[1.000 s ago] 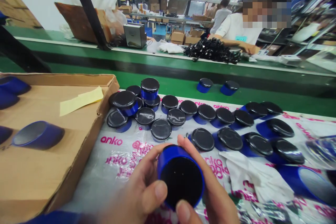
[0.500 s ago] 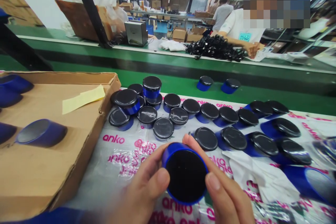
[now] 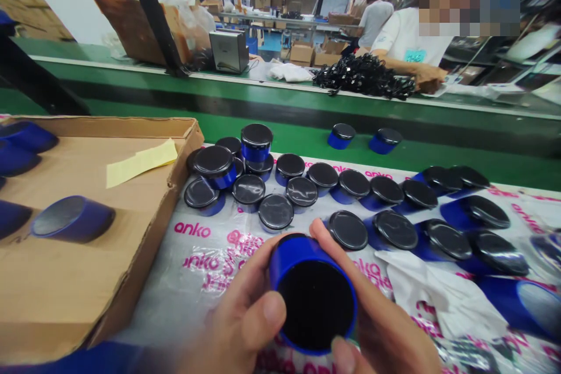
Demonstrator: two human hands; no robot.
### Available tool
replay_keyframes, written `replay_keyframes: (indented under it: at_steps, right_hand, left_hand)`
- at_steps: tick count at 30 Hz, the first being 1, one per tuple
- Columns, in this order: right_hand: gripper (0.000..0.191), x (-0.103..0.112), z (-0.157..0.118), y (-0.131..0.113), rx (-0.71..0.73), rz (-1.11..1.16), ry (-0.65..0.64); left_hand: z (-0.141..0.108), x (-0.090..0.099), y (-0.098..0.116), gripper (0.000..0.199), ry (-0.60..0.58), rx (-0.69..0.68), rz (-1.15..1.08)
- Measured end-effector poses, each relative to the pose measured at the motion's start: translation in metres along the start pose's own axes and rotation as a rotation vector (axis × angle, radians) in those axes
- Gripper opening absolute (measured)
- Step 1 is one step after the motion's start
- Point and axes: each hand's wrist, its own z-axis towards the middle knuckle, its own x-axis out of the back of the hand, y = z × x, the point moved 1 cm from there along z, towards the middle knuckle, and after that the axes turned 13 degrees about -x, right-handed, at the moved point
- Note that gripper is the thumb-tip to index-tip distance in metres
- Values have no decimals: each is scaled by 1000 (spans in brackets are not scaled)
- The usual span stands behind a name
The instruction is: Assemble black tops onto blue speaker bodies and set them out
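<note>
My left hand (image 3: 248, 318) and right hand (image 3: 377, 310) are curled partly closed, both gripping the side wall of a blue round jar (image 3: 315, 298), black end facing me, over a printed plastic sheet (image 3: 193, 266). Beyond the held jar stand black-lidded blue jars (image 3: 322, 178); left of it, a cardboard tray (image 3: 184, 134).

The blue jar (image 3: 316, 304) has a glossy plastic wall and a smooth, shiny black end. The box tray (image 3: 65, 292) is rough, matt corrugated cardboard, while the printed plastic sheet (image 3: 164, 304) under the other jars (image 3: 275, 213) looks thin and glossy.
</note>
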Motion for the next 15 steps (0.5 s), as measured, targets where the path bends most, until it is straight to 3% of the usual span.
replay_keyframes:
  at_steps: [2, 4, 5, 7, 9, 11, 15]
  right_hand:
    - [35, 0, 1, -4, -22, 63, 38]
    - [28, 0, 2, -4, -73, 110, 63]
    - [30, -1, 2, -2, -105, 124, 57]
    - [50, -2, 3, 7, -155, 156, 25]
    - [64, -4, 5, 19, -146, 212, -29]
    - [51, -5, 7, 30, -115, 237, -54]
    - [49, 3, 11, 42, -66, 197, -43]
  left_hand:
    - [-3, -1, 1, 55, -7, 63, 118]
    - [-5, -1, 1, 63, -9, 17, 425]
    - [-5, 0, 1, 67, -10, -80, 611]
    - [-4, 1, -1, 79, -29, -405, 918]
    - [-2, 1, -4, 90, -60, -709, 1060]
    - [1, 0, -8, 86, -103, -831, 1097]
    - [5, -16, -4, 44, -189, -739, 1089]
